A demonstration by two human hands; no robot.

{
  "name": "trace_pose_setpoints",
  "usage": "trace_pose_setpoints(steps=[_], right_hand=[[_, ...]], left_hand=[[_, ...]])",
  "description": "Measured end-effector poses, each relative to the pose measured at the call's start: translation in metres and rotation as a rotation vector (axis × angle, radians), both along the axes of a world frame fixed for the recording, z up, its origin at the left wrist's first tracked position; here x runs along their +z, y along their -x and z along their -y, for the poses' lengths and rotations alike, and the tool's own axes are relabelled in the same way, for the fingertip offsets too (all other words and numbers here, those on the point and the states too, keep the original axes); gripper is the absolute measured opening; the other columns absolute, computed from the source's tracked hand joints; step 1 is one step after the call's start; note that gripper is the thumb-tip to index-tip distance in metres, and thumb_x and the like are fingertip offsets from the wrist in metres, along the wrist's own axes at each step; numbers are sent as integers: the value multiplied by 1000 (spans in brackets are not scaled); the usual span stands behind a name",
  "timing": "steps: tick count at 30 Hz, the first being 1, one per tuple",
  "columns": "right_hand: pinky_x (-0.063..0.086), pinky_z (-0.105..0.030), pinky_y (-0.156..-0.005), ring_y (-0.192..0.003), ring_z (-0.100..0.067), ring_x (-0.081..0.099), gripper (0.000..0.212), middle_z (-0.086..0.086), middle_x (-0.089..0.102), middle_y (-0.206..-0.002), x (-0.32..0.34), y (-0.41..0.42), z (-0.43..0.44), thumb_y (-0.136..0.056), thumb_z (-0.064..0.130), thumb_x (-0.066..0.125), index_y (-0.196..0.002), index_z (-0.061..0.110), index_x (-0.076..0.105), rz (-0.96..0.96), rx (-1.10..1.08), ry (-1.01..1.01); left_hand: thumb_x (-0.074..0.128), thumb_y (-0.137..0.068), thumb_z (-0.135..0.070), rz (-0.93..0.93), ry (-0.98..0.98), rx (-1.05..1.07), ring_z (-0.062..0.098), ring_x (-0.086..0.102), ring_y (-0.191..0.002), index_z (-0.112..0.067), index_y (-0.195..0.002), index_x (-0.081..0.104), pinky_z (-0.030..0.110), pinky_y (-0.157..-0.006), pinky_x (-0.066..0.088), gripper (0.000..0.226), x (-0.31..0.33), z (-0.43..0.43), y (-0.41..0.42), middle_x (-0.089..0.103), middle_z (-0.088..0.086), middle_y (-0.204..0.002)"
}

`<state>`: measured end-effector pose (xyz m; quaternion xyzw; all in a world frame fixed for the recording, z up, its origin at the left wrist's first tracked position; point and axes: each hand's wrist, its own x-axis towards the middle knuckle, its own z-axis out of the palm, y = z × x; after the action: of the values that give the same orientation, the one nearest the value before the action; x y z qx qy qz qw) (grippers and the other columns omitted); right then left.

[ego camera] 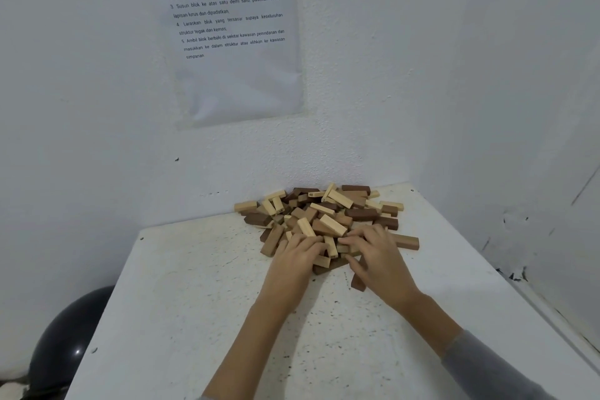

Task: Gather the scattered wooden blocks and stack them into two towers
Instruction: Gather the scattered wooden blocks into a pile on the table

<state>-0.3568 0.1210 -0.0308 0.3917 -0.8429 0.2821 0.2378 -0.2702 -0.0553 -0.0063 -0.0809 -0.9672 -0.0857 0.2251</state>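
Wooden blocks (328, 217) lie in one loose heap at the far corner of the surface (194, 302), close against the wall. No tower is begun. The left hand (298, 258) and right hand (378, 258) both rest on the heap's near edge. The right fingers lie spread and fairly straight over the blocks, gripping nothing evident. The left fingers bend down among pale blocks, and whether they grip cannot be told. Risk: the blocks lean on one another, so drawing any out may shift the heap and scatter outliers such as the dark block (358, 282) beside the right hand.
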Motion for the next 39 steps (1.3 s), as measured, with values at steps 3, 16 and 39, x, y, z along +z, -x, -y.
trace_pose_setpoints(steps=[3, 16, 39], right_hand=[[48, -34, -71, -91, -12, 43, 32, 3, 60, -92, -2, 1, 1, -70, 9, 82, -99, 18, 72, -15, -9, -2], [41, -12, -86, -103, 3, 50, 23, 19, 57, -101, 12, -17, -3, -86, 12, 70, -105, 24, 67, 252, 66, 233], [45, -9, -72, -84, 3, 63, 14, 5, 70, -97, 73, 38, 66, -87, 12, 68, -98, 19, 71, 696, 6, 540]], left_hand=[[87, -52, 7, 45, 58, -24, 21, 65, -92, -18, -108, 71, 31, -69, 51, 64, -1, 3, -3, 69, -3, -118], [91, -41, 4, 53, 148, -96, 16, 63, -90, -21, -117, 67, 29, -72, 56, 82, -2, 16, -12, 69, -7, -111], [43, -103, -19, -42, -1113, 63, 5, 61, -92, -32, -120, 56, 20, -80, 50, 25, 33, 42, 15, 64, -5, -101]])
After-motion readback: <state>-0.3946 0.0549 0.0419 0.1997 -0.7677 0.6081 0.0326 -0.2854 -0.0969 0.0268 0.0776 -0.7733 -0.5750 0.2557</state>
